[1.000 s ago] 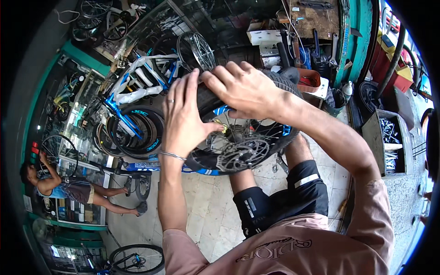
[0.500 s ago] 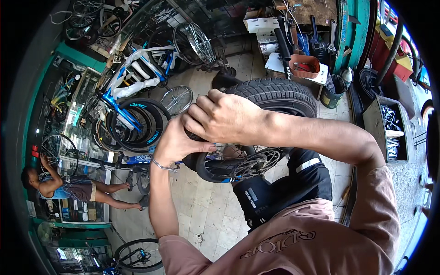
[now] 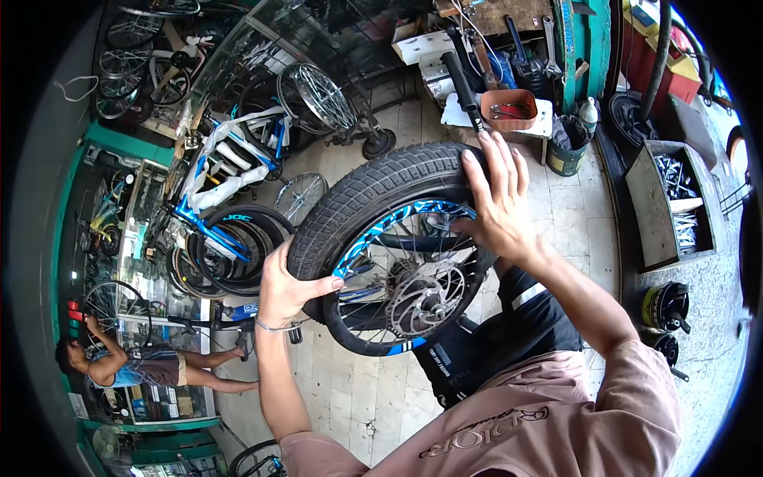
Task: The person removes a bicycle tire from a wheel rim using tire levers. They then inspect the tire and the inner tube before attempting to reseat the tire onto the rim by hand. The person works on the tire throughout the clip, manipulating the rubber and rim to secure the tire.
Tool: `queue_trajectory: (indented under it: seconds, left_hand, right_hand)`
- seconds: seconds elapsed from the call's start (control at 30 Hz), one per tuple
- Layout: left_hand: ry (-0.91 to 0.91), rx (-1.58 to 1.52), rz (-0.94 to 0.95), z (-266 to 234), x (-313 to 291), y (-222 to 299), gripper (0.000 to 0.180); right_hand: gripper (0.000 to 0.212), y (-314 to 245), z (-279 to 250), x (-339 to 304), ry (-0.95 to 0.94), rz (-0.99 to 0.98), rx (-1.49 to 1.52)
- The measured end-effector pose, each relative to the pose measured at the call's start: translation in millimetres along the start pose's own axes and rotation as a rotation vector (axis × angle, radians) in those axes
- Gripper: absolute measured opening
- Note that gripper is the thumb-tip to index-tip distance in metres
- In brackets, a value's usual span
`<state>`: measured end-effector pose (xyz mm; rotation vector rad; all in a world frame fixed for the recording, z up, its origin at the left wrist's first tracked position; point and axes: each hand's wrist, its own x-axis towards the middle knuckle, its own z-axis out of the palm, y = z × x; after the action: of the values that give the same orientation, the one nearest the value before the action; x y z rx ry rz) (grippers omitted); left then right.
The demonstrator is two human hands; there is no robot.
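Observation:
A bicycle wheel with spokes, a disc brake rotor (image 3: 429, 300) and a black rim with blue pattern (image 3: 387, 226) is tilted in front of me. Its thick knobby tire (image 3: 381, 181) arches over the far side; at the near lower edge the rim shows with no tire outside it. My left hand (image 3: 288, 290) is closed on the tire's left side, thumb over the sidewall, fingers hidden behind. At the upper right, my right hand (image 3: 502, 205) lies against the tire with fingers stretched out and thumb toward the rim.
A bench with an orange tool tray (image 3: 509, 110) and wrenches (image 3: 550, 48) stands at the far right, near a dark bucket (image 3: 567, 145). A metal parts box (image 3: 664, 207) is farther right. A blue bicycle frame (image 3: 208, 226) and loose tires lie left; a person (image 3: 151, 370) is beyond.
My right hand has left my left hand and moved right to the tire's other side, its fingers straightening. The wheel has turned, showing more of the rim and rotor.

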<state>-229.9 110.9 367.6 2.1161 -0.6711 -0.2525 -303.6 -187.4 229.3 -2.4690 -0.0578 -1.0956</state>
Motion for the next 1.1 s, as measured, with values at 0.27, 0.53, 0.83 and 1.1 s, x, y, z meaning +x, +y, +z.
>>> queue_trajectory:
  seconds: [0.27, 0.53, 0.83, 1.1]
  left_hand:
    - [0.0, -0.044, -0.059, -3.5, -5.4, 2.6, 0.069]
    - [0.036, -0.067, -0.027, -8.8, -13.5, -9.5, 0.068]
    - [0.179, -0.212, -0.035, -0.5, -64.1, -76.5, 0.068]
    - [0.325, -0.063, 0.271, 6.6, -27.4, -17.5, 0.121]
  right_hand:
    - [0.115, -7.7, 25.3, 7.4, 0.072, 0.062, 0.06]
    - [0.114, 7.7, 29.0, 38.3, 0.103, -0.038, 0.18]
    - [0.119, -31.5, -15.7, 106.4, 0.077, -0.475, 0.072]
    - [0.051, -54.5, 20.6, 132.1, 0.196, -1.0, -0.096]
